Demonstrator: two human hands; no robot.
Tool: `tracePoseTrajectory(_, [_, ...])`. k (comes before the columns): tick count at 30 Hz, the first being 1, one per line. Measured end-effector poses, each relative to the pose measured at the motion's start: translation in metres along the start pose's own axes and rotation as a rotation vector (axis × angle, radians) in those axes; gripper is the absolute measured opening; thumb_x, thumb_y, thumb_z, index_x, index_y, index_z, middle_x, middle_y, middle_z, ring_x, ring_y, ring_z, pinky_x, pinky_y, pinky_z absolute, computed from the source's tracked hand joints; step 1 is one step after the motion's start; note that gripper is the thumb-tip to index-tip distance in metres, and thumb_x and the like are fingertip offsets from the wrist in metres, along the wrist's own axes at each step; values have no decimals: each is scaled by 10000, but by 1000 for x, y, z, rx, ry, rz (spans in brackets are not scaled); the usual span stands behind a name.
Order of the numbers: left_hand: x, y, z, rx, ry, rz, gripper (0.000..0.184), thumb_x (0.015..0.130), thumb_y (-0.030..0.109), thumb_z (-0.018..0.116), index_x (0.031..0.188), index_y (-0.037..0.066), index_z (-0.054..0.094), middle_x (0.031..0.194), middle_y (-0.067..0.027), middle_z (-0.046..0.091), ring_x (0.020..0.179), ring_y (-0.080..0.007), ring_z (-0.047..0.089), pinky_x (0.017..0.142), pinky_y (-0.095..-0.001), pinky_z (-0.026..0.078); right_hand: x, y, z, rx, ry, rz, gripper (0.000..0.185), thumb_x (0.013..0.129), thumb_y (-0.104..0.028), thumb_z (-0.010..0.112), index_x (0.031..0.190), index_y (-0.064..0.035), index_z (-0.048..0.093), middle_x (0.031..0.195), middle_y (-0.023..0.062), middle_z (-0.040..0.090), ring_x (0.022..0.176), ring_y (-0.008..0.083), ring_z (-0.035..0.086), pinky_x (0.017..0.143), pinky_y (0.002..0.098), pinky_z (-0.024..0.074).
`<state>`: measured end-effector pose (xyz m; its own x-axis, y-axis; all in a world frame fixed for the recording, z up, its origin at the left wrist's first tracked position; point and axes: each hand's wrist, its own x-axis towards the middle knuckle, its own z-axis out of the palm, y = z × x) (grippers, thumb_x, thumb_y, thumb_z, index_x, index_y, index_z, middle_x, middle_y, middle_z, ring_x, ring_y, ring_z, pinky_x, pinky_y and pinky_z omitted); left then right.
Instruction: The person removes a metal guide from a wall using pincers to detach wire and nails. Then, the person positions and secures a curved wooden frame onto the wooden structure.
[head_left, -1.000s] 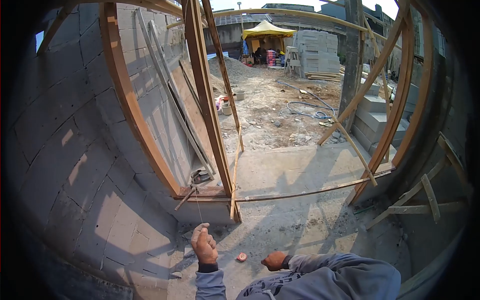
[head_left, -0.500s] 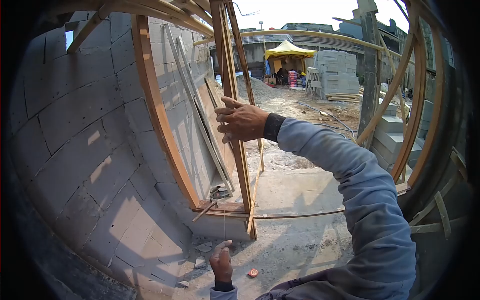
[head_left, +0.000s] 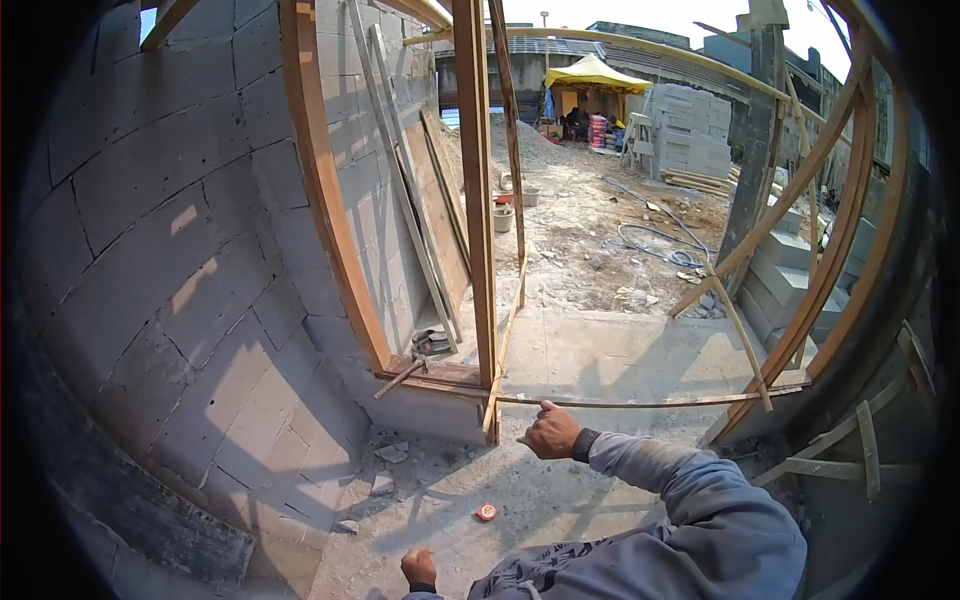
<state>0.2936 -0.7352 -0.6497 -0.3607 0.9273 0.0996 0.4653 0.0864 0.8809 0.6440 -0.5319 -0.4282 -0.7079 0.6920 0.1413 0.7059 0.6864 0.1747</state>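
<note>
My right hand (head_left: 553, 432) is closed, thumb on top, just below the thin wooden strip (head_left: 640, 404) that crosses the opening at floor level. Whatever its fingers hold is hidden. Low in the view, my left hand (head_left: 419, 567) is curled into a fist above the dusty floor; its contents cannot be made out either. Between and below the hands, a small round red-and-white object (head_left: 485, 512) lies on the concrete. A hammer (head_left: 400, 378) rests on the sill of the wooden frame (head_left: 335, 200), its handle sticking out toward me.
A grey block wall (head_left: 150, 300) rises on the left. An upright wooden post (head_left: 478, 200) and diagonal braces (head_left: 790, 225) stand around the opening. Broken pieces (head_left: 383, 484) litter the floor. Outside are a hose (head_left: 660, 240), buckets (head_left: 503, 218), stacked blocks (head_left: 690, 130) and a yellow canopy (head_left: 597, 73).
My right hand has dropped from beside the upright post to near floor level, and its spread fingers have closed. My left hand has moved lower. The thin string above it no longer shows there.
</note>
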Motion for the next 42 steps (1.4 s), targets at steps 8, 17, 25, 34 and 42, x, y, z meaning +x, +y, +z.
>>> tracePoseTrajectory(8, [-51, -57, -15, 716, -367, -565, 314, 776, 191, 555, 1025, 116, 732, 996, -196, 692, 965, -358, 659, 863, -443, 513, -62, -126, 49, 315, 81, 25, 350, 848, -247, 552, 516, -134, 552, 484, 88, 521, 486, 277, 527, 722, 396, 389])
tracePoseTrajectory(17, [203, 353, 103, -591, -641, 139, 741, 978, 581, 360, 1425, -9, 348, 1196, -183, 616, 1076, -247, 602, 929, -352, 445, -70, -140, 44, 354, 103, 82, 299, 846, -230, 560, 562, -138, 561, 507, 88, 533, 478, 271, 539, 699, 379, 377])
tracePoseTrajectory(25, [220, 535, 91, -1238, -451, 155, 315, 953, 336, 562, 936, 22, 573, 502, 85, 288, 381, -33, 242, 340, -223, 190, -86, -136, 67, 306, 144, 200, 277, 824, -270, 570, 594, -118, 597, 499, 113, 568, 452, 287, 557, 634, 409, 414])
tracePoseTrajectory(34, [96, -41, 73, -474, 88, -736, 149, 689, 87, 652, 825, 29, 667, 589, -33, 484, 414, -161, 390, 382, -331, 291, -246, -128, 163, 358, -720, 128, 400, 912, -454, 448, 894, -167, 725, 837, 140, 702, 776, 348, 675, 698, 458, 527])
tracePoseTrajectory(42, [58, -35, -104, -732, 449, -687, 134, 772, 215, 654, 784, 84, 624, 486, 35, 344, 384, -111, 356, 398, -278, 296, -95, -97, 9, 958, -339, -145, 358, 864, -292, 620, 623, -34, 558, 595, 178, 558, 588, 407, 550, 542, 453, 440])
